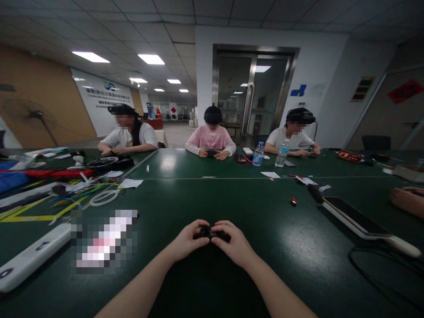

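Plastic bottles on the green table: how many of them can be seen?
2. Both stand on the far part of the table: one bottle right of the person in pink, the other bottle farther right.

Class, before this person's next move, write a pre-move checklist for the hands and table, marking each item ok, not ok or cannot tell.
1. Left hand gripping the small black object: ok.
2. Right hand gripping it too: ok, from the other side.
3. Object fully visible for inspection: not ok, the hands cover much of it.
4. Object's type confirmed: cannot tell, too dark and covered.
5. Bottles upright and away from the hands: ok, both stand across the table.
6. Cables on the left tidy: not ok, they lie jumbled.
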Demonstrator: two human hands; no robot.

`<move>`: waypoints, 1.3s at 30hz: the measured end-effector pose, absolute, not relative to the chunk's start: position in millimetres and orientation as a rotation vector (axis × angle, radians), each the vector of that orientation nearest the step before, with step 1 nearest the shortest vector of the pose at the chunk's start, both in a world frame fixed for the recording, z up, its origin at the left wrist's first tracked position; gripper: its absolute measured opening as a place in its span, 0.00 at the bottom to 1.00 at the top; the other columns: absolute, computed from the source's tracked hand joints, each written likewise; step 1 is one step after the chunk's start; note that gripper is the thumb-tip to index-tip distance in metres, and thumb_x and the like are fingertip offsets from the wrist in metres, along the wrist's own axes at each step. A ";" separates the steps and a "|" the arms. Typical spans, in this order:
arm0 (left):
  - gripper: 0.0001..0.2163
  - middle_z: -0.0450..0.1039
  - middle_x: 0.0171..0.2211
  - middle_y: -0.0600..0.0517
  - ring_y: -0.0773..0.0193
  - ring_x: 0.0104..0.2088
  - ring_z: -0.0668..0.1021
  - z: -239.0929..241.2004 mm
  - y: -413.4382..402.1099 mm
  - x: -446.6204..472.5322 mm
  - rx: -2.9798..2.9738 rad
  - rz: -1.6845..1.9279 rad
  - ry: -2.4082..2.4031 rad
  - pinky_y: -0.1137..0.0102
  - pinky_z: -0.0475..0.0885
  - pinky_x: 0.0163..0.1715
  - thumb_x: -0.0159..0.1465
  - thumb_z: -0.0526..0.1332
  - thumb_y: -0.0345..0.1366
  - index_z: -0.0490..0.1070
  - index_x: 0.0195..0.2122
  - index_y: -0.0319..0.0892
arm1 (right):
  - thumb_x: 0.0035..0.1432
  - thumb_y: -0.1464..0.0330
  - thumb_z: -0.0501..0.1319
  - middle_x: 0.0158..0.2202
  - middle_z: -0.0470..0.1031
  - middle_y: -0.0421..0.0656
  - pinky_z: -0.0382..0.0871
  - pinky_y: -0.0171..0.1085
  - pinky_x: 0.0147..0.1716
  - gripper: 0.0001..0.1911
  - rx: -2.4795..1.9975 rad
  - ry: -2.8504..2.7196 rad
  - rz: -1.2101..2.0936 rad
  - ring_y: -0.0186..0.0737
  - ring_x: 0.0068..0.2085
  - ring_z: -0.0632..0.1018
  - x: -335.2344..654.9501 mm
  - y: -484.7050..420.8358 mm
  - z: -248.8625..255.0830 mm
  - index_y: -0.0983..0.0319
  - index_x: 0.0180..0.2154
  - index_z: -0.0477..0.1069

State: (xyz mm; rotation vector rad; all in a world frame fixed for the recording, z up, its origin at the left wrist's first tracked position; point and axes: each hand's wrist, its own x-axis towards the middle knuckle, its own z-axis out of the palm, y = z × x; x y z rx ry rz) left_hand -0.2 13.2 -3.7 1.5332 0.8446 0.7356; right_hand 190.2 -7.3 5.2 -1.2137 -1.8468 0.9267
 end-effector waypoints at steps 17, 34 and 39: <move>0.18 0.71 0.38 0.52 0.60 0.41 0.73 -0.7 11.6 0.6 1.585 0.732 0.869 0.63 0.66 0.43 0.54 0.62 0.31 0.61 0.46 0.44 | 0.48 0.69 0.62 0.44 0.68 0.41 0.64 0.44 0.47 0.09 -1.184 -1.865 0.921 0.42 0.46 0.70 188.0 -8.9 3.4 0.56 0.35 0.71; 0.18 0.71 0.38 0.52 0.60 0.39 0.74 -0.6 13.6 -0.5 1.536 0.758 0.891 0.65 0.66 0.40 0.53 0.63 0.32 0.62 0.44 0.45 | 0.47 0.61 0.63 0.44 0.72 0.44 0.64 0.44 0.46 0.15 -1.108 -1.435 1.136 0.44 0.45 0.72 195.7 4.1 -0.1 0.59 0.38 0.70; 0.19 0.71 0.39 0.51 0.59 0.40 0.73 2.5 12.6 -2.5 1.527 0.738 0.917 0.64 0.66 0.41 0.53 0.63 0.33 0.62 0.45 0.45 | 0.45 0.60 0.64 0.40 0.73 0.43 0.65 0.43 0.46 0.17 -1.055 -1.260 1.192 0.43 0.44 0.73 202.1 7.5 -2.0 0.60 0.39 0.70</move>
